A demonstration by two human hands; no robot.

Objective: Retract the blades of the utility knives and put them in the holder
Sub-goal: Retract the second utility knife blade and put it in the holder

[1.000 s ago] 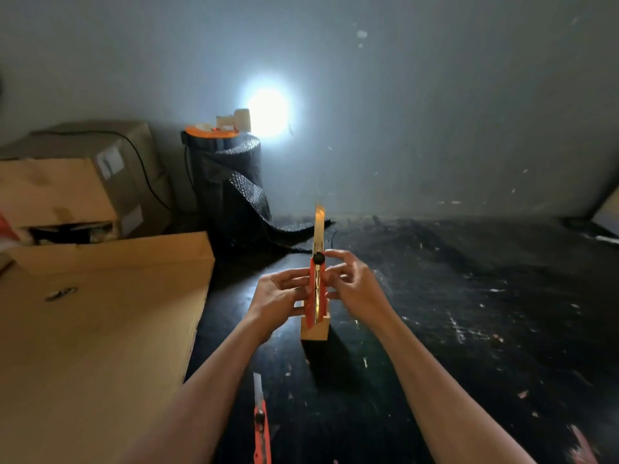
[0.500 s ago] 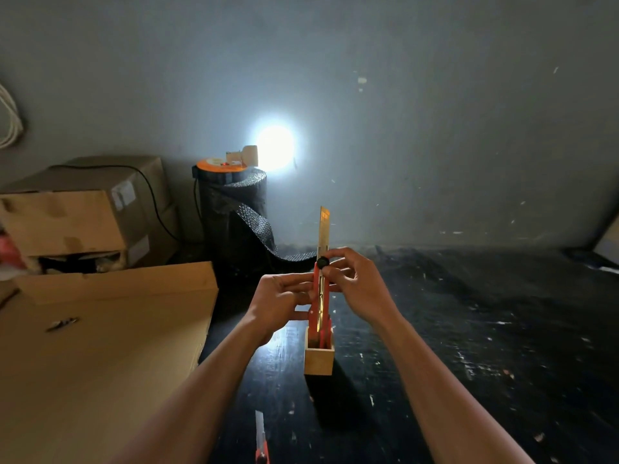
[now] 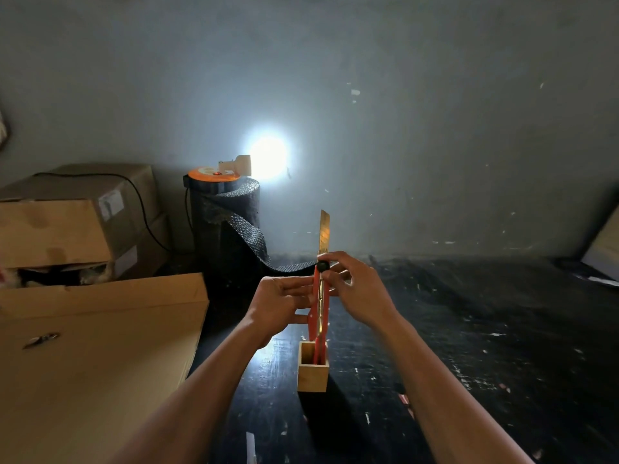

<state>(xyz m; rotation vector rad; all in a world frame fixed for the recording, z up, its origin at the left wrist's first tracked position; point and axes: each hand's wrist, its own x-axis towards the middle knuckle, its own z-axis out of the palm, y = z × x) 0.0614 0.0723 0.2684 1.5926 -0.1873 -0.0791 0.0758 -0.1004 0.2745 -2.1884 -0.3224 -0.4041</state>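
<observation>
A cut is the chief risk: the blade (image 3: 324, 232) is fully extended above the knife (image 3: 320, 306), which is stood upright with its lower end in the holder (image 3: 312, 376), and a slip at the black knob (image 3: 322, 266) could carry fingers onto the edge. The light holder could also be tipped by side pressure. The knife's body is pinched by the left hand (image 3: 279, 304); the knob is gripped by the right hand (image 3: 360, 291), fingers curled.

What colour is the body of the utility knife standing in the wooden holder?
Red-orange utility knife body, with a black slider knob; head view.
</observation>
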